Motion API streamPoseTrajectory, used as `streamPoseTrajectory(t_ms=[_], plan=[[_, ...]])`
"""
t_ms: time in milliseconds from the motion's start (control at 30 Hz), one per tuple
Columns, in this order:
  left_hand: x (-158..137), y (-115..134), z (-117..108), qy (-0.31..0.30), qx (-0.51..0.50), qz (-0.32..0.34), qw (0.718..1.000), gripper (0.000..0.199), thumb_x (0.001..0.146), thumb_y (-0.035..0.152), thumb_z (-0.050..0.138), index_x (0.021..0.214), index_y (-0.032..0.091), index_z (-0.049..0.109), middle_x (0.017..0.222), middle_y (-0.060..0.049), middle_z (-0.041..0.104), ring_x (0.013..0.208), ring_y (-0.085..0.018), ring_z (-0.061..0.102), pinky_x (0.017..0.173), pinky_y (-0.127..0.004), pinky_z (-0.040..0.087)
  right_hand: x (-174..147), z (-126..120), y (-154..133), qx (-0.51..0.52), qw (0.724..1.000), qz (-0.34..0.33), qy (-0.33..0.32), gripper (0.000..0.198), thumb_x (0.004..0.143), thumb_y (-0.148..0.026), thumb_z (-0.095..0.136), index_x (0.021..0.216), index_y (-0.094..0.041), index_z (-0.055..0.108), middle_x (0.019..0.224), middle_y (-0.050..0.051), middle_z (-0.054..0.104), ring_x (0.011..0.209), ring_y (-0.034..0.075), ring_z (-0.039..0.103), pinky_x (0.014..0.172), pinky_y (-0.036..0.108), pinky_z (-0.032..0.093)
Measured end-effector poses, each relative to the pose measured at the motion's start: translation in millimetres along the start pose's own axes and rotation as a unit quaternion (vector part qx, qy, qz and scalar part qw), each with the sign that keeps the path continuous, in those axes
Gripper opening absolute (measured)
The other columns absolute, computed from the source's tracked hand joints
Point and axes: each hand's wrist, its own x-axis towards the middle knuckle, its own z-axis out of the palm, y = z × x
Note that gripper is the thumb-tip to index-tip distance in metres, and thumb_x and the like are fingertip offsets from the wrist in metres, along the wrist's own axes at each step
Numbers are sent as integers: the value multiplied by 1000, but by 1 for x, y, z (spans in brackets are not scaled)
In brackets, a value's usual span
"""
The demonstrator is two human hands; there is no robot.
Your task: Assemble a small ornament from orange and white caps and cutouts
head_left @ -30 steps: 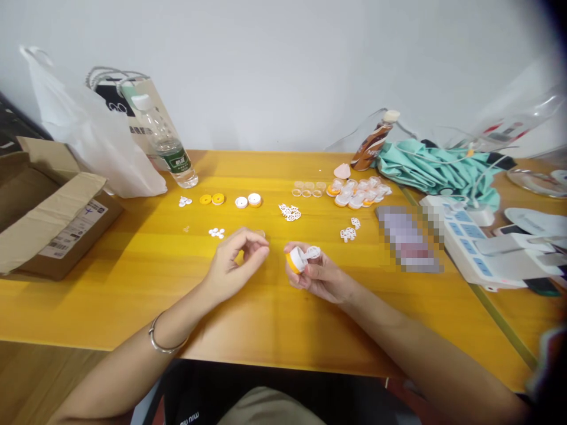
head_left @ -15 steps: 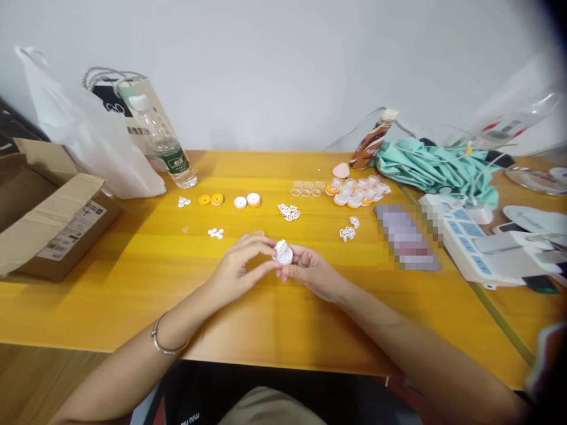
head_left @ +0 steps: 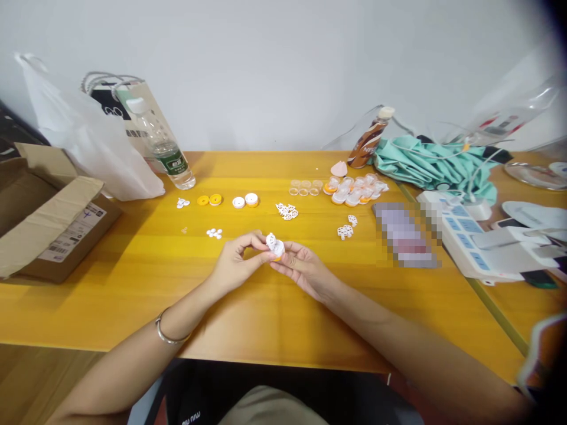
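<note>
Between both hands, above the table, is a small round white-and-orange plastic piece (head_left: 277,248) with a white openwork part (head_left: 270,240) standing up from it. My left hand (head_left: 241,260) pinches its left side with thumb and fingers. From the right, my right hand (head_left: 303,268) grips the same piece, fingers curled round its edge. Beyond the hands lie a pile of white openwork parts (head_left: 287,211), white discs with orange (head_left: 251,199), and yellow discs (head_left: 215,199). Small white caps (head_left: 214,234) lie left of my left hand.
Clear rings (head_left: 305,188) and a heap of clear-topped pieces (head_left: 357,190) sit at the back. A water bottle (head_left: 170,156), plastic bag (head_left: 110,159) and open cardboard box (head_left: 57,224) stand left. At right are a blurred flat object (head_left: 405,236), power strip (head_left: 465,236) and green folded fabric (head_left: 425,162).
Both hands have shifted slightly left and up with the round piece. The piece is turned, so its white openwork part now sticks up to the left and orange shows underneath.
</note>
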Motion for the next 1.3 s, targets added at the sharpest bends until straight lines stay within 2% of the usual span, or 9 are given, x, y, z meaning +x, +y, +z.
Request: streamPoseTrajectory(t_ms=[233,500,667,733,867,1133,1300], plan=[[0,3,1,4,73,40,997,14,74,23,66,69,16,54,83,-5,62,83,-16,57,82,-33,44,1,0,4,15,1000,-22,13,23,62,-18,77,83,-20,67,89,-3,69,83,9,63,83,24,49],[1,6,-7,-29,85,31,996,18,70,26,69,70,17,53,87,-6,62,92,-18,56,87,-36,40,-2,0,2,30,999,16,-8,25,59,-20,79,81,-18,67,86,-1,69,80,10,63,84,26,49],[1,9,-8,-48,92,39,994,18,72,26,68,72,17,52,87,-5,63,91,-17,56,89,-36,38,0,0,4,60,997,44,-26,33,59,-20,79,89,-18,65,90,-1,68,82,9,62,89,26,46],[1,8,-9,-46,75,30,996,20,72,25,68,80,18,51,89,-4,61,90,-16,56,88,-35,39,0,0,5,71,996,51,-30,34,60,-19,78,91,-19,64,92,-1,68,84,10,62,89,26,46],[2,5,-10,-37,17,10,999,38,70,21,70,94,20,42,92,-3,55,93,-15,55,88,-32,39,0,0,7,84,994,56,-34,29,63,-19,76,90,-20,63,91,-2,68,83,9,63,89,25,46],[4,-4,-11,-57,-18,-1,998,37,69,22,71,91,19,41,89,-3,54,88,-15,52,84,-31,39,-1,1,10,89,994,56,-42,31,60,-26,79,87,-17,64,82,0,67,76,9,62,85,24,47],[4,-5,-11,-61,-19,-5,998,36,69,22,71,92,19,43,89,-3,54,88,-14,52,84,-30,39,0,2,10,101,992,56,-45,30,64,-26,77,90,-18,65,86,0,67,79,8,61,84,21,46]])
